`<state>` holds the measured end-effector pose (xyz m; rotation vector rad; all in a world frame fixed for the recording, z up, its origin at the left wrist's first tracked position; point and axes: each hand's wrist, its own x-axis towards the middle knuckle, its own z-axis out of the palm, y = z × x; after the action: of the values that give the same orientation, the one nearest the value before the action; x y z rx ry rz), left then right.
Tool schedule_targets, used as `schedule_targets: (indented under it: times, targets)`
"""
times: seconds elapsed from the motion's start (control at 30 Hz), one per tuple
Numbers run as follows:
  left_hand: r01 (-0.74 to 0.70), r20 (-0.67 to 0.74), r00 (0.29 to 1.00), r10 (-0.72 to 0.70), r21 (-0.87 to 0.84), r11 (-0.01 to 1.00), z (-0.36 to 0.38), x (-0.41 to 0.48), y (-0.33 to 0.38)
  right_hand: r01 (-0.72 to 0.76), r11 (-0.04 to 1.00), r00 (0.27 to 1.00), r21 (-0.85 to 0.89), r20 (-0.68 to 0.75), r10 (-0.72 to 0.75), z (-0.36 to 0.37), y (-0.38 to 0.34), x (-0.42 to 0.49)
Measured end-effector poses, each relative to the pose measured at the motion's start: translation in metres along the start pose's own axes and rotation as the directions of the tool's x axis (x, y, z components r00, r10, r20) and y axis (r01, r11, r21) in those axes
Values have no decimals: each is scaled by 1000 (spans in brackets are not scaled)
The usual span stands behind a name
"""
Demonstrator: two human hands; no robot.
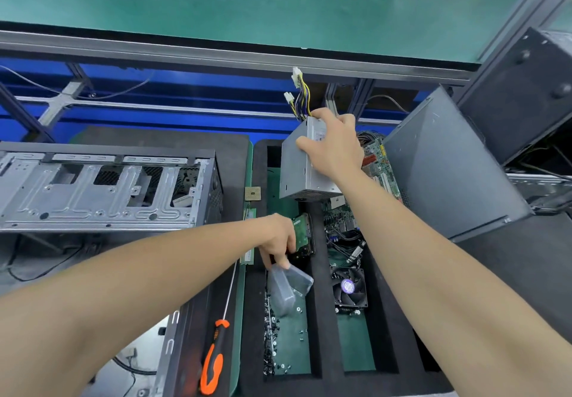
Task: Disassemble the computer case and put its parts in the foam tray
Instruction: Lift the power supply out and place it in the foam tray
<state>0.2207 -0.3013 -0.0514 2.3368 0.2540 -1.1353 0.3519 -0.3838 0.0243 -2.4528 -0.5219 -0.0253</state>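
My right hand (335,145) grips a grey power supply (298,167) above the far end of the black foam tray (322,272); its yellow and black cables (298,96) stick up behind. My left hand (275,238) reaches into the tray's left slot and pinches a grey plastic piece (286,288). A hard drive (305,237) lies just beyond that hand. The stripped metal computer case (102,189) lies on its side at the left. In the tray's middle slot sit a motherboard (343,223) and a cooler fan (349,288).
An orange-handled screwdriver (213,356) lies left of the tray. Several loose screws (272,334) lie in the left slot. A CPU chip (253,193) and a RAM stick (249,254) rest on the tray's left edge. A dark case panel (445,164) leans at right.
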Motion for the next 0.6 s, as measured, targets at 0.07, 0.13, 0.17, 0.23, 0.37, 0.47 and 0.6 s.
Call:
schedule_targets:
  times: [0.07, 0.13, 0.17, 0.23, 0.37, 0.47, 0.6]
  targets:
    - [41, -133, 990, -54, -100, 994, -13, -1, -3, -6, 1000, 1000, 8, 6, 6, 5, -1, 4]
    - [56, -309, 943, -121, -212, 976, -32, -4, -8, -8, 1000, 1000, 13, 27, 8, 11, -2, 8]
    - [59, -358, 925, -126, -193, 979, -42, -8, -10, -8, 1000, 999, 15, 41, 8, 14, -3, 10]
    - [46, -445, 877, -184, -302, 952, -56, -7, -21, -10, 1000, 998, 14, 66, 9, 20, -4, 13]
    - [-89, -573, 791, -213, -452, 887, -82, -1, -39, -38, 999, 993, -14, 107, 39, 37, -5, 16]
    - [-294, -558, 819, -134, -609, 737, -88, 5, -37, -55, 998, 990, -44, 124, 60, 49, -1, 20]
    - [-389, -518, 851, -80, -726, 568, -92, 14, -37, -85, 992, 984, -96, 146, 98, 55, 4, 34]
